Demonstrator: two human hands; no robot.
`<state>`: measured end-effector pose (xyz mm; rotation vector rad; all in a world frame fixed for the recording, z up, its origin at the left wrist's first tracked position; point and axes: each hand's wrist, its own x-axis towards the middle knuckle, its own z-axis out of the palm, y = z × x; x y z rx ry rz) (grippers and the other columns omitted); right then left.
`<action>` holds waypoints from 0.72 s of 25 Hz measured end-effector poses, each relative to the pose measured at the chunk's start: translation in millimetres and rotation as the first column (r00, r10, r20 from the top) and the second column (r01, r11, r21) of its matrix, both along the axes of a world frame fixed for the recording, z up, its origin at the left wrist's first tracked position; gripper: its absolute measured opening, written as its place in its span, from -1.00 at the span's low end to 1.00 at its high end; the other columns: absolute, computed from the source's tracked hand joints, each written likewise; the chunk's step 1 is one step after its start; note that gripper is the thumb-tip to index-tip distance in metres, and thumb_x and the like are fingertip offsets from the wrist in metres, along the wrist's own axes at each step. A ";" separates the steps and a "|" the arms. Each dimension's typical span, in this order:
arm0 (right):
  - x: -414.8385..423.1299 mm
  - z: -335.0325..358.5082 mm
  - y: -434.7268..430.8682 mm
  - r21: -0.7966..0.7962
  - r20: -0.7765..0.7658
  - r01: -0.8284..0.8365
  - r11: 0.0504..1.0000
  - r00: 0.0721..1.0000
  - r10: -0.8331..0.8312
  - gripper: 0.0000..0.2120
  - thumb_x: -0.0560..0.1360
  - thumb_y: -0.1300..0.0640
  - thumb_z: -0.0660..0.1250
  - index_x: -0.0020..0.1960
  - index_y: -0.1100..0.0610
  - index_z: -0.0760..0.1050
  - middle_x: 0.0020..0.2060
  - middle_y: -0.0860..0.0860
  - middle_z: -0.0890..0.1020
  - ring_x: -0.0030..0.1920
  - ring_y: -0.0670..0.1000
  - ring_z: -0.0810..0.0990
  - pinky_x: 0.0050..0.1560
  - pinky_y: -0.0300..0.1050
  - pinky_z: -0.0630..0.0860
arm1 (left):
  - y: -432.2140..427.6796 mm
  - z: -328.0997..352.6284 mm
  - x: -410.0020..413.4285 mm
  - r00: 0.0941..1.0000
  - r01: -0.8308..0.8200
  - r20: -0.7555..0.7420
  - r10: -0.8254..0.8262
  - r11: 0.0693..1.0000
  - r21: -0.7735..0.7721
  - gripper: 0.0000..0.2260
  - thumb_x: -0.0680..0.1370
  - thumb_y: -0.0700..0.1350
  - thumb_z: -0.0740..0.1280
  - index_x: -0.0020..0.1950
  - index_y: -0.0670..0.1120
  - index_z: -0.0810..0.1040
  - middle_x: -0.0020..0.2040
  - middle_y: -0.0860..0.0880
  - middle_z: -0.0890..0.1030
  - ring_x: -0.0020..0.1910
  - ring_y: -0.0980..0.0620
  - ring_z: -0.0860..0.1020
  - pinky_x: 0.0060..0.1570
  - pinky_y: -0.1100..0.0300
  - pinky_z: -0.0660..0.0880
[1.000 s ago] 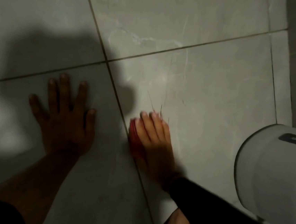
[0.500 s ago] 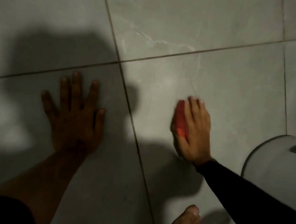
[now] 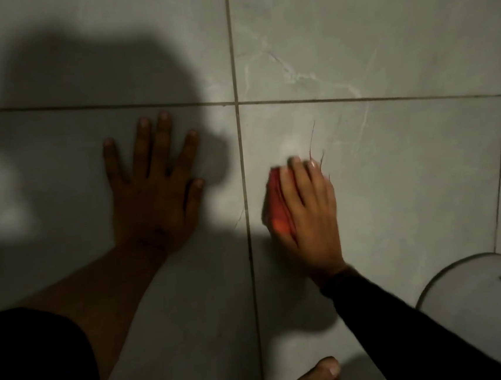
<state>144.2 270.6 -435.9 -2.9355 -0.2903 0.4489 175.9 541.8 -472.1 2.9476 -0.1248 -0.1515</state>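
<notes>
Head view: red scrubber (image 3: 279, 208) under right hand (image 3: 311, 214) grip

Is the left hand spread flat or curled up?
Spread flat: the left hand lies palm down on the tile, fingers straight and fanned apart, holding nothing; the right hand grips the red scrubber.

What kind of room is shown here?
Probably a bathroom, though I cannot be sure. The floor is large grey tiles, the right hand holds a red brush against them, and a white rounded fixture, perhaps a toilet, stands at the lower right.
</notes>
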 end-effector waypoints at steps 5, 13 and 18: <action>92.9 1.3 -13.1 0.046 0.162 0.540 0.841 0.826 -0.539 -0.18 0.55 -0.14 0.20 0.72 0.18 0.15 0.72 0.20 0.20 0.73 0.32 0.10 0.65 0.34 0.18 | -2.3 2.6 0.7 1.000 0.014 -0.003 -0.014 1.000 0.020 -0.36 0.69 0.18 0.06 0.77 0.08 0.06 0.79 -0.18 0.03 0.76 -0.28 0.03 0.60 -0.51 -0.08; -6.8 7.2 34.9 -0.022 0.008 -0.180 0.983 0.984 0.180 -0.33 0.71 -0.24 -0.02 0.70 0.09 0.19 0.71 0.18 0.23 0.72 0.31 0.14 0.61 0.41 0.24 | -2.7 3.1 1.2 1.000 0.014 0.007 -0.014 1.000 0.014 -0.34 0.66 0.16 0.10 0.77 0.08 0.10 0.79 -0.17 0.04 0.76 -0.28 0.04 0.60 -0.49 -0.09; 119.0 1.9 11.7 0.053 0.132 0.071 0.996 0.988 -0.077 -0.24 0.61 -0.18 0.16 0.71 0.16 0.18 0.71 0.21 0.21 0.72 0.32 0.11 0.65 0.32 0.20 | -1.7 0.4 1.1 0.999 0.023 0.031 -0.024 0.999 0.027 -0.33 0.67 0.17 0.08 0.78 0.09 0.05 0.79 -0.16 0.01 0.76 -0.27 0.02 0.62 -0.47 -0.13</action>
